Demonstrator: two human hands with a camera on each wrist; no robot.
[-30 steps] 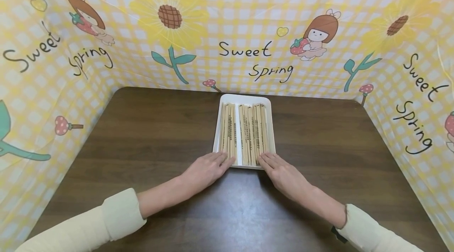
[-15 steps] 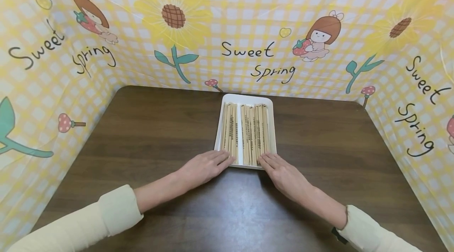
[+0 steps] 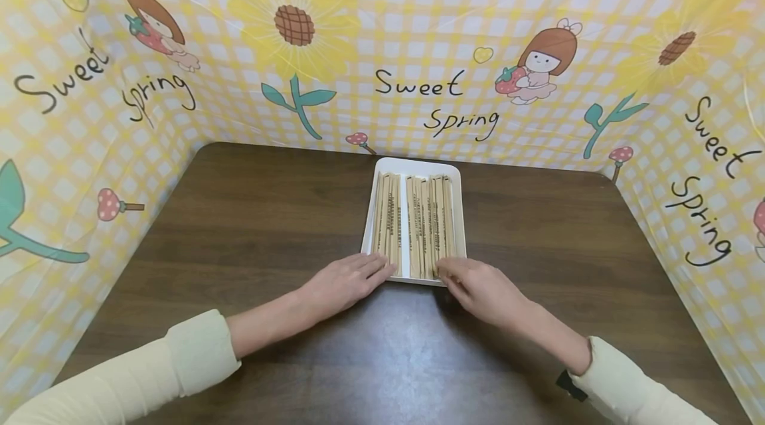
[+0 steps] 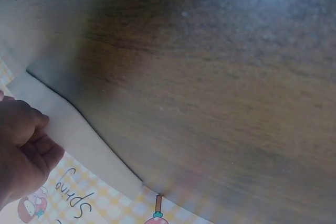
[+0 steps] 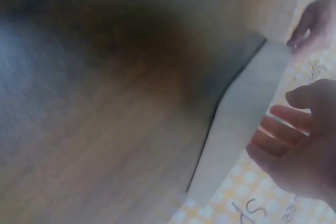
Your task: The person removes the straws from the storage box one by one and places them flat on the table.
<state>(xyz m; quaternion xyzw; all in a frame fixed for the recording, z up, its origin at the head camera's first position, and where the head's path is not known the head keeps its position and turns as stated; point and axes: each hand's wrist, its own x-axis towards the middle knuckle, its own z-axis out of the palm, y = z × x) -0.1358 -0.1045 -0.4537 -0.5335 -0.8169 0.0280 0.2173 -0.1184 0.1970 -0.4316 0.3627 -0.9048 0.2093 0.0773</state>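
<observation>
A white rectangular tray (image 3: 415,166) lies near the far edge of the table, its long side pointing away from me. In it are two groups of slim tan paper-wrapped sticks (image 3: 427,226) with dark print, parted by a white strip. My left hand (image 3: 343,285) rests at the tray's near left corner, fingers extended over the rim. At the near right corner my right hand (image 3: 490,292) is arched, with fingertips at the ends of the sticks. In the right wrist view, the thumb and fingers of my right hand (image 5: 294,140) are spread apart beside the tray's wall (image 5: 236,103).
The dark wood table (image 3: 281,212) is bounded on three sides by a yellow checked cloth (image 3: 382,26) with printed flowers and "Sweet Spring" lettering. The tray's far end lies close to the back cloth. A dark band (image 3: 570,385) shows at the right cuff.
My right hand has risen slightly and bent its fingers more at the tray's near right corner. My left hand and the tray stay put; the view shifts slightly.
</observation>
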